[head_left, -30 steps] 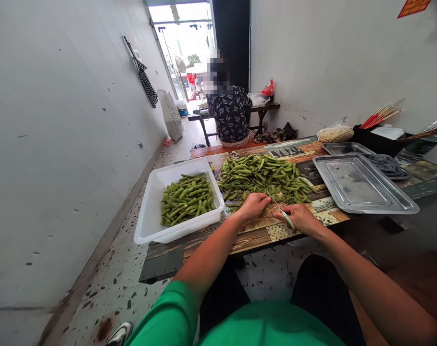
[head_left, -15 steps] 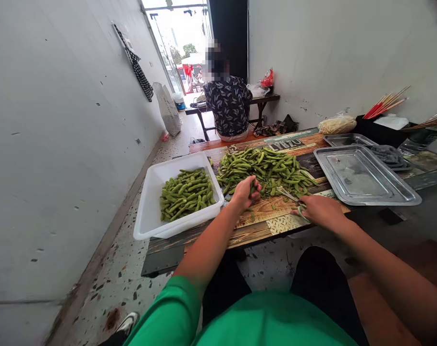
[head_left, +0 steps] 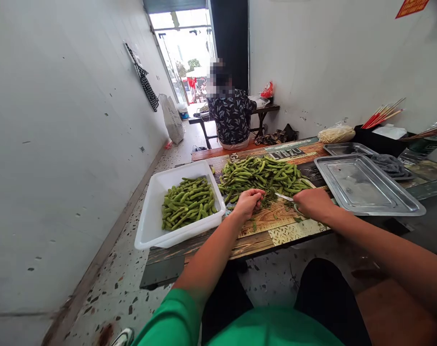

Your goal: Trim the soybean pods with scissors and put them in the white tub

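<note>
My right hand [head_left: 313,203] is wrapped round the handles of a pair of scissors [head_left: 283,196], whose blades point left toward my other hand. My left hand [head_left: 249,203] is closed in a pinch on an edamame pod, mostly hidden by the fingers, at the near edge of a loose heap of green edamame pods [head_left: 259,173]. To the left, a white plastic tub [head_left: 146,211] holds more edamame pods [head_left: 187,204]. Small green trimmings lie on the wood-patterned table [head_left: 254,240] below my hands.
A metal tray [head_left: 369,185] lies to the right, with a grey cloth [head_left: 387,165] behind it. Farther back are a bagged pale bundle [head_left: 336,134] and a black box [head_left: 379,139] with red-ended sticks. Another person [head_left: 229,115] sits at a far table, back turned.
The view has tilted up slightly, so things sit lower in it. My left fingers have moved closer together, and my right hand has turned with the scissors, whose blades appear closer together.
</note>
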A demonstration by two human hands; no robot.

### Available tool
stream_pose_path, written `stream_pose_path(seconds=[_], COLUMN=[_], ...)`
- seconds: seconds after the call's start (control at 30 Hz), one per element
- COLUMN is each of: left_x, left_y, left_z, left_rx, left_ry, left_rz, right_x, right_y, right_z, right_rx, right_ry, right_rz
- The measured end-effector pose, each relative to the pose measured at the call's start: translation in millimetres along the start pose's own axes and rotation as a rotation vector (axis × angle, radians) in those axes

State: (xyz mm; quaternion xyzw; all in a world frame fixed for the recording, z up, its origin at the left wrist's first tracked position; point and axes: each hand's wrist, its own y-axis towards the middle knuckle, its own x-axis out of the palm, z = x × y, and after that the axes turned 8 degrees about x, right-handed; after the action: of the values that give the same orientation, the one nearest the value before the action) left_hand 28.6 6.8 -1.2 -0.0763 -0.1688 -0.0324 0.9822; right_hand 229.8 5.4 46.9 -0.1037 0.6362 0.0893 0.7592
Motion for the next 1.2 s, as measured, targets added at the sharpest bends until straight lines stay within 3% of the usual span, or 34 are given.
stream_pose_path(seconds=[0.07,0.23,0.33,0.5,0.67,0.9,1.07,1.2], left_x=[1,2,1,0,-2,-6,-5,-6], left_y=[-1,-2,1,5,4,4,4,5], left_z=[-2,-3,-5,-9,-8,-7,-7,-3], left_rx=[0.016,-0.034,0.019,0.131,0.149,-0.016,-0.057,-0.061], left_ry=[0.024,-0.087,-0.157,-0.136,-0.038,0.000,-0.013,-0.043], left_rz=[0.009,-0.100,-0.107,-0.013,-0.065,-0.133,-0.131,-0.128], right_x=[3,22,31,40,42,34,44,52], right_y=[2,-2,-7,-9,-6,-14,-14,-10], right_z=[7,1,-15,-32,-32,-30,-29,-26], right_rx=[0.036,0.109,0.126,0.134,0.067,0.035,-0.004,0.026], right_ry=[0.220,1.067,1.223,1.134,0.931,0.773,0.751,0.840], right_rz=[-0.047,-0.313,-0.306,-0.186,-0.024,-0.029,0.015,-0.085])
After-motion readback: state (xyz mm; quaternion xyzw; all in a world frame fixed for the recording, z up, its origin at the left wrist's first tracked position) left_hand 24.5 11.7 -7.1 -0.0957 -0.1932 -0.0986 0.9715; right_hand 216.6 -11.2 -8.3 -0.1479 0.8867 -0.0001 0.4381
